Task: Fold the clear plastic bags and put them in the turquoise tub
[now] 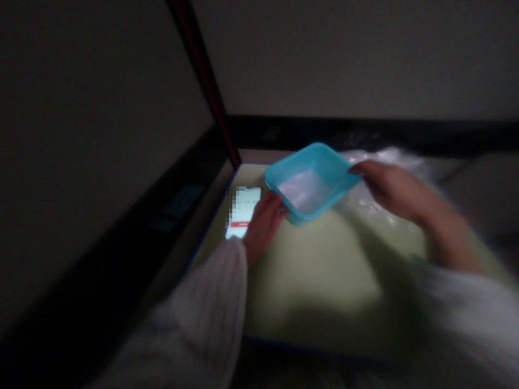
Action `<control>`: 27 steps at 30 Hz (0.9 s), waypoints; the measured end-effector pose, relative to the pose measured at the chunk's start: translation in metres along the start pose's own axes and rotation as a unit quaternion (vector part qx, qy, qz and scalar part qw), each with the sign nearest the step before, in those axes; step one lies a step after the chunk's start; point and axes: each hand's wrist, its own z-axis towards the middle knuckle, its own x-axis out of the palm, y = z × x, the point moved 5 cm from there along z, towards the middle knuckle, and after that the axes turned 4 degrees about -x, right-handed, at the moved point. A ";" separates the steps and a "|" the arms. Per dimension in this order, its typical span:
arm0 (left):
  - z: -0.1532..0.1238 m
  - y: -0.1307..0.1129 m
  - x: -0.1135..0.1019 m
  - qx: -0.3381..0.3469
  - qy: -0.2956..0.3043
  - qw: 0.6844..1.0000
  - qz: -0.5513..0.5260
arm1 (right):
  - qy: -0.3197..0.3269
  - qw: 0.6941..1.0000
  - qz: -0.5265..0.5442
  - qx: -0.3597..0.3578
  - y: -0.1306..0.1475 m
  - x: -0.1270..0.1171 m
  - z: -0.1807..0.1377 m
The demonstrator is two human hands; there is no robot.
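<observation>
A turquoise plastic tray [324,202] with rounded corners is held up over the table, tilted so that its inside faces me. Something whitish, too blurred to name, shows on its bottom. My left hand [265,224] grips the near left corner of the tray, fingers closed at its rim and side. At the far right corner, my right hand [391,189] pinches the rim. A lit phone [242,208] lies just left of my left hand, with a red bar on its screen. Crumpled clear plastic [389,156] lies behind and under my right hand.
The pale yellow-green tabletop [316,281] has a dark blue edge. Grey wall panels [348,59] rise behind and to the left, meeting at a dark reddish post [203,70]. The room is dim, and shadows fall across the table's right side.
</observation>
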 end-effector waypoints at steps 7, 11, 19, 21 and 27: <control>-0.001 0.003 0.002 0.001 0.017 1.000 0.019 | 0.037 0.999 0.006 -0.031 -0.003 0.016 0.003; -0.004 0.002 0.005 0.008 0.030 0.999 0.035 | 0.065 0.994 0.036 -0.078 0.005 0.017 0.004; -0.016 -0.005 0.018 0.020 0.069 0.995 0.066 | 0.080 0.994 0.038 -0.066 0.008 0.022 0.004; -0.020 -0.006 0.022 0.018 0.080 0.994 0.072 | 0.090 0.993 0.045 -0.066 0.007 0.023 0.004; -0.030 -0.005 0.031 0.001 0.110 0.990 0.089 | 0.152 0.982 0.081 -0.072 0.013 0.029 0.003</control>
